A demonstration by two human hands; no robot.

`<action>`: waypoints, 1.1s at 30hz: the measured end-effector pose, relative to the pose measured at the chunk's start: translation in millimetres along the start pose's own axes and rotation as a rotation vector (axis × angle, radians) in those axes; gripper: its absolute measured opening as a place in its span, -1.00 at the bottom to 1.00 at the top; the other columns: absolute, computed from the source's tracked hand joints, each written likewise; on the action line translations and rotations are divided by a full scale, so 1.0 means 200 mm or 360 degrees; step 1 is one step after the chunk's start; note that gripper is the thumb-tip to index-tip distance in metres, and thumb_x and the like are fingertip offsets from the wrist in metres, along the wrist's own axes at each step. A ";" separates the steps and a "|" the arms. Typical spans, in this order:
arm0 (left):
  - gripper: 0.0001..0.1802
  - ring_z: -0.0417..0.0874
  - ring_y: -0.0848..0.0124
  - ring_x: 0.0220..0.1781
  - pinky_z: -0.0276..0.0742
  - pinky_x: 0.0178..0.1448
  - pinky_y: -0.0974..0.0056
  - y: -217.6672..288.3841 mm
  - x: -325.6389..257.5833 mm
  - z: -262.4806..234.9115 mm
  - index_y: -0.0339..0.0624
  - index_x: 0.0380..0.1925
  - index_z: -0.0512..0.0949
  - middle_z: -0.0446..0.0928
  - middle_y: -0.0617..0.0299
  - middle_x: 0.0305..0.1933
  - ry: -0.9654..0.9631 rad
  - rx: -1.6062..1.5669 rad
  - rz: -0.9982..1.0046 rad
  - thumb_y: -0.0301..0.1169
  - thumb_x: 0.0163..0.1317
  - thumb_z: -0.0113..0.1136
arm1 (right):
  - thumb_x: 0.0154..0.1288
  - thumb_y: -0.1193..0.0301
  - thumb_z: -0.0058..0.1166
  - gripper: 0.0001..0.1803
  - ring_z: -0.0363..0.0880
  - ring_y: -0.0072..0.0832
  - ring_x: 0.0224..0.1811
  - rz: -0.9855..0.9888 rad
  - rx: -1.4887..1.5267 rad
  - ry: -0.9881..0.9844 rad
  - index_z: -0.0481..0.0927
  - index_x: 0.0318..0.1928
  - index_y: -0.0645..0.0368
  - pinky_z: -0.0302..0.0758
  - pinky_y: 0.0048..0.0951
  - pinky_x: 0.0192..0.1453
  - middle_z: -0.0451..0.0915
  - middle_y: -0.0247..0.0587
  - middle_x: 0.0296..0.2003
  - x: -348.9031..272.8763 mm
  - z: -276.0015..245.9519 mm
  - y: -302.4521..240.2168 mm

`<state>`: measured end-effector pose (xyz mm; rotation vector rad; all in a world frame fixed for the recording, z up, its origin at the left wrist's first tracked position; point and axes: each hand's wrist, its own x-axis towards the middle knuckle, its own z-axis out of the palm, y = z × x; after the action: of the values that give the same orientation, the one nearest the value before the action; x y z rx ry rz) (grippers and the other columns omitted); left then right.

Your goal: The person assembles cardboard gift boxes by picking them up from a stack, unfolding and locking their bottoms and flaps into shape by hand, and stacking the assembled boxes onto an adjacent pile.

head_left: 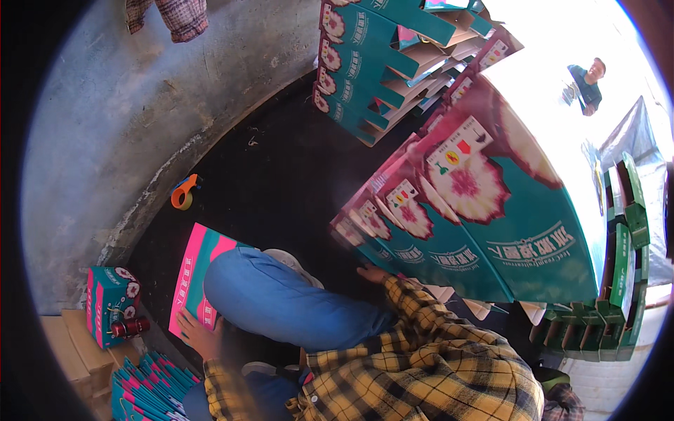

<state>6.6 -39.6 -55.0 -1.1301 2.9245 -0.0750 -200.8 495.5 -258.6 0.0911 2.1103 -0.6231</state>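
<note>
Left hand lies flat, fingers spread, on a flat carton: light, stiff card, likely slick. Right hand supports the box stack from below; finger state unclear.

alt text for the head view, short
A person in a yellow plaid shirt crouches on a dark floor, left hand pressing a flat pink-and-teal carton, right hand at the foot of a leaning stack of folded teal boxes. An orange tape dispenser lies nearby.
</note>
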 end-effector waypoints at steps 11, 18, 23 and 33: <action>0.33 0.07 -0.03 0.65 0.11 0.53 -0.23 -0.03 -0.02 -0.05 -0.20 0.58 -0.02 0.05 -0.11 0.63 -0.0006 0.0060 -0.0026 0.08 -0.07 0.56 | 0.35 -0.48 -0.31 0.21 -0.09 0.01 0.66 -0.0114 -0.0139 -0.0233 -0.03 0.58 0.36 -0.13 -0.09 0.68 -0.01 0.22 0.58 -0.12 -0.23 -0.08; 0.34 0.07 -0.04 0.65 0.12 0.54 -0.22 0.00 0.04 0.02 -0.21 0.58 -0.03 0.05 -0.10 0.63 -0.0010 0.0047 0.0031 0.08 -0.08 0.57 | 0.32 -0.51 -0.30 0.23 -0.15 -0.01 0.67 -0.0009 -0.0152 -0.0345 -0.05 0.60 0.29 -0.17 -0.12 0.69 -0.04 0.12 0.61 0.02 -0.35 0.16; 0.38 0.03 -0.03 0.67 0.09 0.54 -0.29 0.00 0.04 0.06 -0.19 0.59 -0.06 0.02 -0.10 0.64 -0.0016 0.0044 0.0056 0.18 -0.08 0.53 | 0.34 -0.44 -0.13 0.17 0.16 -0.11 0.57 0.0086 0.0267 -0.0376 -0.09 0.63 0.14 0.17 -0.07 0.58 0.11 0.05 0.57 0.02 -0.55 0.23; 0.39 0.02 -0.05 0.67 0.05 0.57 -0.25 -0.02 0.00 0.04 -0.27 0.57 -0.05 0.03 -0.13 0.64 -0.0062 0.0028 0.0043 0.12 -0.11 0.57 | 0.13 -0.60 -0.09 0.28 0.42 -0.14 0.40 0.0245 0.0362 -0.0473 -0.10 0.65 -0.12 0.40 -0.03 0.34 0.35 0.00 0.44 0.08 -1.03 0.42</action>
<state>9.8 -43.8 -62.7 -1.0772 2.8982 -0.0779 -340.6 662.0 -209.3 0.2688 1.7238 -0.7336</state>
